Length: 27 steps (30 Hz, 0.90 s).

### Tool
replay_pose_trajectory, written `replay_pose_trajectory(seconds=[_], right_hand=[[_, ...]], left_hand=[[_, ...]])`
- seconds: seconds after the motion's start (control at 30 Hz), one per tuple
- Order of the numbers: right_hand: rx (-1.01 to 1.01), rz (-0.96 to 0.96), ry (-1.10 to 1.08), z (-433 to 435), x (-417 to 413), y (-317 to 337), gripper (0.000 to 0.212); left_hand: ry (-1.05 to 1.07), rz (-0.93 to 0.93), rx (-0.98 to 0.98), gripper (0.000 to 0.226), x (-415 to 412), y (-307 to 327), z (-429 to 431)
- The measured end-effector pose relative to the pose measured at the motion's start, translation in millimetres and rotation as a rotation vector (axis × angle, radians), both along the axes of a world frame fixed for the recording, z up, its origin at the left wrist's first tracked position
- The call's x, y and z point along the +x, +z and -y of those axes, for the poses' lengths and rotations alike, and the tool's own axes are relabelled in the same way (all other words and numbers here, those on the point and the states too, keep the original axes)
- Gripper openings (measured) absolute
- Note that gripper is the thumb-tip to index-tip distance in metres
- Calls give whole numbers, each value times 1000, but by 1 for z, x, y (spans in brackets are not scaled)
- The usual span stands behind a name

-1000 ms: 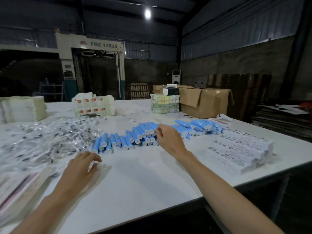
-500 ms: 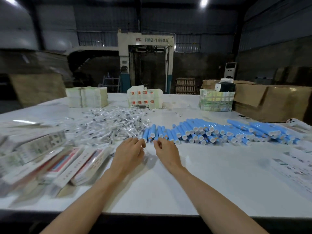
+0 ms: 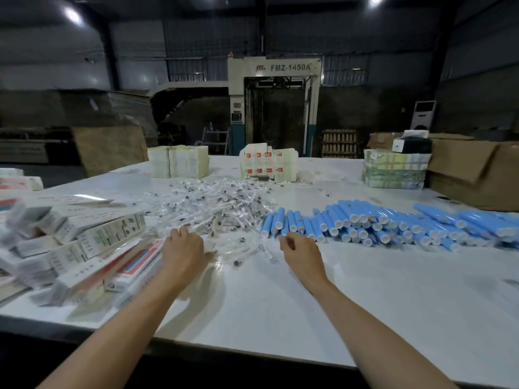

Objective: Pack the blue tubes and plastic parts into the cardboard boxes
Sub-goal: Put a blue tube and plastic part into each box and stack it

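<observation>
A: Entry. Where do the goods lie?

B: Blue tubes [image 3: 365,224] lie in a long loose row across the table [image 3: 280,304], centre to right, caps toward us. Plastic parts [image 3: 222,209], each in clear wrap, are heaped just left of the row. Cardboard boxes [image 3: 92,234], slim printed ones, are stacked untidily at near left. They are blurred, so I cannot tell whether any is filled.

A: Hands?

B: Left hand [image 3: 184,249] lies on the near edge of the parts heap, fingers bent down into the wrappers. Whether it pinches one, I cannot tell. Right hand [image 3: 302,252] is just short of the leftmost tubes, fingers loosely curled, nothing showing in them.

A: Step, then?

B: Judged: pick-up, one part and one tube, before any boxing.

A: What does the next move need?

B: The right hand reaches slightly farther and closes round a single tube without rolling its neighbours. The left hand isolates one wrapper from the tangle. Both then carry left to a box, which likely wants opening first.
</observation>
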State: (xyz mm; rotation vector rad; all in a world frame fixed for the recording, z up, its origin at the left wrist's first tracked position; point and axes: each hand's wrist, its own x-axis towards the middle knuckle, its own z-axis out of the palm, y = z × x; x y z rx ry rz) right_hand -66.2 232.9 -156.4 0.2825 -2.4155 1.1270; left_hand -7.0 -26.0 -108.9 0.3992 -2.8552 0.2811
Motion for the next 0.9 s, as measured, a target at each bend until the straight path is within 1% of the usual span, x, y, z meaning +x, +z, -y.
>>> replay_pose_trajectory(seconds=[0.13,0.2,0.23,0.33,0.4,0.5,0.6,0.67,0.73,0.83,0.9], right_hand=[[2,15,-3,-2,0,-1,37],[6,18,4,-2,1,-1,38],[7,19,5,-2,1,-1,38],[9,26,-2,-1,0,0,38],[13,33,0,-1,0,0,37],[33,27,4,0,0,0,39],[55,20,8,1,2,0,41],[50,31,16,1,2,1,39],[6,36,8,0,1,2,38],[-68,31,-61,-6,-3,4,35],[-100,10,-125,-15,-10,9,32]], left_hand=[[-11,26,-29,46,1,-2,2],[-33,-13,-14,31,2,2,1],[-47,-42,-2,29,2,4,1],[-80,-128,61,35,0,15,5],[-125,-158,182,38,-1,25,8],[-310,-189,486,37,-2,44,0],[-522,-253,904,31,-3,52,-22],[-600,-264,1175,34,-8,48,-38],[-621,-241,1407,35,-16,38,-54],[-529,-264,1766,33,-28,23,-69],[-472,-307,1918,34,-34,13,-68]])
